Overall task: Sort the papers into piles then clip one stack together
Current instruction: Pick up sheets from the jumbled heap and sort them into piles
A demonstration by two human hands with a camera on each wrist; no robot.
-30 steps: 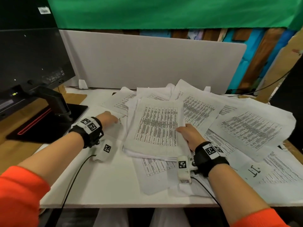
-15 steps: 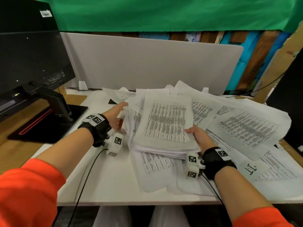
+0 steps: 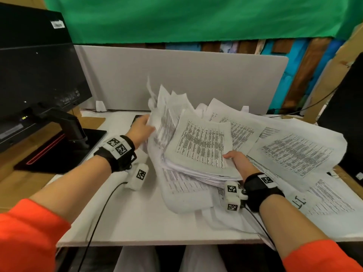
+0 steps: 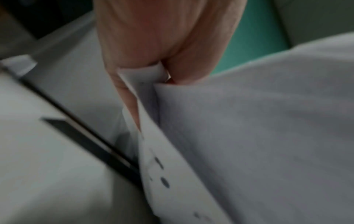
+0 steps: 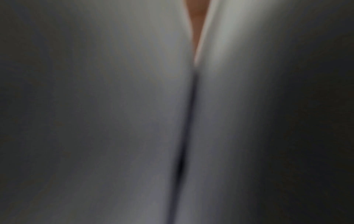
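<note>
Gathering printed stack point(image 3: 200, 146) | left hand point(image 3: 140, 128) pinches its edge, right hand point(image 3: 238, 160) grasps corner | tap edges square on bench point(image 3: 127, 216)

green backdrop point(image 3: 176, 18) | grey divider point(image 3: 176, 79) | white desk point(image 3: 137, 222) (monitor point(image 3: 35, 71) left)

Black monitor point(image 3: 35, 75) on its stand at left, grey divider panel point(image 3: 176, 75), green cloth point(image 3: 196, 16) behind.
</note>
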